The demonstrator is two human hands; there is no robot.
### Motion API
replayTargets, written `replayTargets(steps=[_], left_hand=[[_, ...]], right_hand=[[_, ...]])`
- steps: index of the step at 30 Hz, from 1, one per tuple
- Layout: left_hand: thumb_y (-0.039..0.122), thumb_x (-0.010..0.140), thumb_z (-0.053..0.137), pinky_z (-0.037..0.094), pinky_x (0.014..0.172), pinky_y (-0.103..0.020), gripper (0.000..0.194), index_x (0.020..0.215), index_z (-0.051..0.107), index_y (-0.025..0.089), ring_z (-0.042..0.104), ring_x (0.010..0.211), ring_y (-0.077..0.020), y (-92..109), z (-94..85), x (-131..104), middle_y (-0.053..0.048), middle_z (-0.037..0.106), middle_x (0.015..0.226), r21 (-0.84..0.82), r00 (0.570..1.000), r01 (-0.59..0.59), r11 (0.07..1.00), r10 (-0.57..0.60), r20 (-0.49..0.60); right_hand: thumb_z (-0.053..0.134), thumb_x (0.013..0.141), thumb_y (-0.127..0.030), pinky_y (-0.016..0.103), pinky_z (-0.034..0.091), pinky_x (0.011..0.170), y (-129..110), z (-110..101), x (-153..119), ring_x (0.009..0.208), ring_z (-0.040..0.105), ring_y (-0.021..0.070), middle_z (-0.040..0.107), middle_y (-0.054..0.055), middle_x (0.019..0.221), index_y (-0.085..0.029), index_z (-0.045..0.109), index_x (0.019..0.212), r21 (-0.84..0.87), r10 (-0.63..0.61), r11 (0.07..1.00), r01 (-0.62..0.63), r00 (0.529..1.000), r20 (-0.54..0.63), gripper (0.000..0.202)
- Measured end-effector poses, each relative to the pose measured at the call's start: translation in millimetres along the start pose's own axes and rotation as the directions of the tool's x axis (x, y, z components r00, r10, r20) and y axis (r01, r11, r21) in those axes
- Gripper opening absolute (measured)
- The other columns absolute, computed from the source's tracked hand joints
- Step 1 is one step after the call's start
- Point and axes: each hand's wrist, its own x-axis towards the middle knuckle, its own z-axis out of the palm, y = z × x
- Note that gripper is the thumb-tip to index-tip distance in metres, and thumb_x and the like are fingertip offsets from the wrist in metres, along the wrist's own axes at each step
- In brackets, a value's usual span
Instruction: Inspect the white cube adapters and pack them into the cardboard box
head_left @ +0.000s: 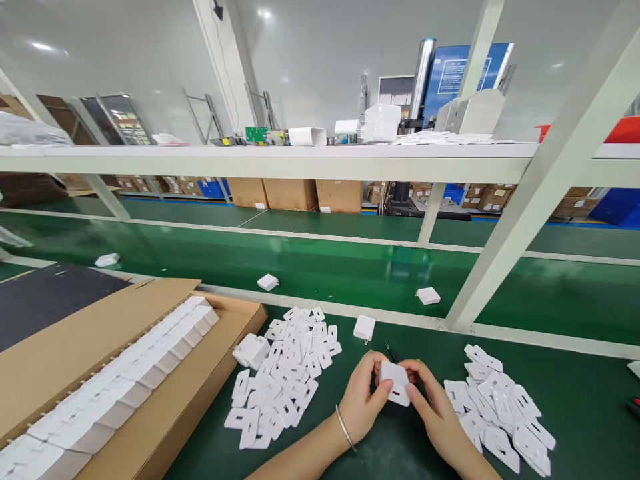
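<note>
So from where I'm watching, the white charger shell (395, 383) sits right between both hands, lifted a bit off the green surface (590, 407), near its front edge. My left hand (363, 400) pinches its left side with thumb and fingers closed on it, and my right hand (433, 407) closes on the right side the same way, so neither is nearer. The shell's long axis runs roughly top to bottom, tipped slightly, with its slotted face toward me. Left of the shell is a heap of white flat covers (285, 377); right of the shell is a second heap (500, 407). A lone white block (364, 328) lies just beyond the shell. The cardboard box (165, 400) with rows of white pieces is far left of the shell.
</note>
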Motion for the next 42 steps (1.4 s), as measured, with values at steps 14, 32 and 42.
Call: replayTargets(steps=[14, 32, 42], left_hand=[[0.049, 0.109, 0.037, 0.047, 0.095, -0.04, 0.041, 0.135, 0.057, 0.024, 0.058, 0.105, -0.0237, 4.9, 2.3, -5.7, -0.009, 0.06, 0.115, 0.051, 0.995, -0.068, 0.996, 0.064, 0.077], [0.054, 0.106, 0.044, 0.047, 0.083, -0.037, 0.045, 0.125, 0.07, 0.024, 0.053, 0.089, -0.0215, 7.3, 4.6, -5.1, -0.009, 0.058, 0.103, -0.022, 0.999, -0.036, 0.999, 0.037, 0.025], [0.056, 0.106, 0.041, 0.047, 0.092, -0.04, 0.047, 0.128, 0.065, 0.021, 0.058, 0.103, -0.0252, -1.4, 0.7, -0.8, -0.01, 0.064, 0.112, -0.057, 0.998, -0.035, 0.998, 0.037, 0.043]], right_hand=[[0.043, 0.104, -0.055, 0.037, 0.056, 0.09, 3.9, 7.5, 4.7, 0.101, 0.066, 0.024, 0.069, 0.007, 0.11, -0.026, 0.064, 0.113, -0.039, 0.015, 0.999, -0.02, 0.994, -0.111, 0.037], [0.048, 0.102, -0.058, 0.036, 0.054, 0.093, 0.4, 6.9, 1.7, 0.106, 0.066, 0.0244, 0.07, 0.006, 0.114, -0.027, 0.059, 0.121, -0.007, 0.104, 0.995, -0.103, 0.995, 0.014, 0.038], [0.055, 0.1, -0.053, 0.038, 0.055, 0.088, 4.6, 8.7, -0.3, 0.097, 0.064, 0.0229, 0.069, 0.007, 0.112, -0.026, 0.06, 0.126, -0.092, 0.047, 0.995, -0.046, 0.999, 0.004, 0.038]])
